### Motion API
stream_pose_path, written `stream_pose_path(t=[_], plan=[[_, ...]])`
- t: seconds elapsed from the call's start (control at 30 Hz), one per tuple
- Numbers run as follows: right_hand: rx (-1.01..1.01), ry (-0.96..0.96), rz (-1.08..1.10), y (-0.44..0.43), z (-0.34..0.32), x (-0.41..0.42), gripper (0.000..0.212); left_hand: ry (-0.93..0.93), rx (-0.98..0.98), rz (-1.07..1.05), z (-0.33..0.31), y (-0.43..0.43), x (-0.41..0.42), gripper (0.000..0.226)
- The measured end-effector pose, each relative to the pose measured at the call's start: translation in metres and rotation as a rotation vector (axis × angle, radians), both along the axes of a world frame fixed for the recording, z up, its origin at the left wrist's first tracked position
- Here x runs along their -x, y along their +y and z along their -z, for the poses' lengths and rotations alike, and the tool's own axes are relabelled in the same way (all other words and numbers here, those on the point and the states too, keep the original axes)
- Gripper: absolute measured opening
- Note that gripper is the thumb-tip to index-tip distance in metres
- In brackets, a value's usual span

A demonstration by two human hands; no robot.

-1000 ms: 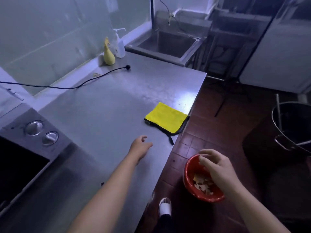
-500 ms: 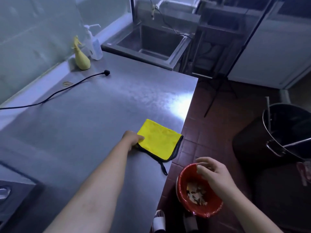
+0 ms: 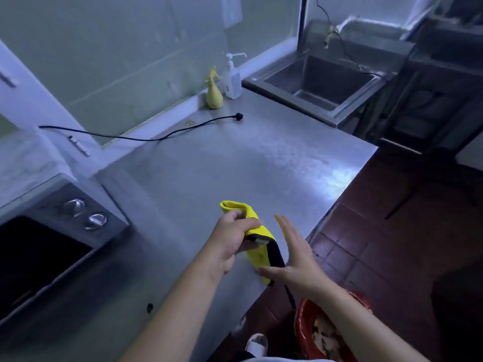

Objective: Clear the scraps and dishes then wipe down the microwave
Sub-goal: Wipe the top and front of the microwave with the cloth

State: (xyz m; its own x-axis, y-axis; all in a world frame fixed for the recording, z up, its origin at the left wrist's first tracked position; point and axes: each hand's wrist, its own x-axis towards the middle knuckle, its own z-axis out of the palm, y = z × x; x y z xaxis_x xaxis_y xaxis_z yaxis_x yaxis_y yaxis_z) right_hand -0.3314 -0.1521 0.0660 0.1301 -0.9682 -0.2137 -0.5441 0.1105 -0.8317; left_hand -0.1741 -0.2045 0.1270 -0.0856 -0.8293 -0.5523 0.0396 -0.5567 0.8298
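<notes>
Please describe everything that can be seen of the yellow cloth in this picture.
The yellow cloth looks like soft microfibre, with black edging, a small white tag and a black loop hanging from its lower corner. It is bunched into a loose, tilted roll over the steel counter near its front edge; whether it touches the counter I cannot tell. The left hand grips its upper part with curled fingers. The right hand is open beside it, thumb at its lower end.

Head view, downward over counter (image 3: 235, 165)
</notes>
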Motion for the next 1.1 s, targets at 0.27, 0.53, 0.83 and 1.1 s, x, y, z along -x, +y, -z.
stream_pose_path(t=[0.27,0.53,0.83,1.1], plan=[[-0.419,-0.908,0.069,0.029,-0.013,-0.031,0.025,0.022,0.071,-0.206,-0.041,0.079,0.002,0.014],[-0.938,-0.824,0.177,0.052,0.015,-0.034,0.024,-0.076,-0.068,-0.68,0.023,0.214,-0.056,0.019],[0.016,-0.039,-0.148,0.015,0.027,-0.064,0.024,-0.083,-0.35,-0.982,0.103,0.345,-0.098,0.021],[0.032,0.658,-0.667,0.054,0.141,-0.124,0.077,-0.163,-0.253,-0.958,0.116,0.347,-0.171,0.014]])
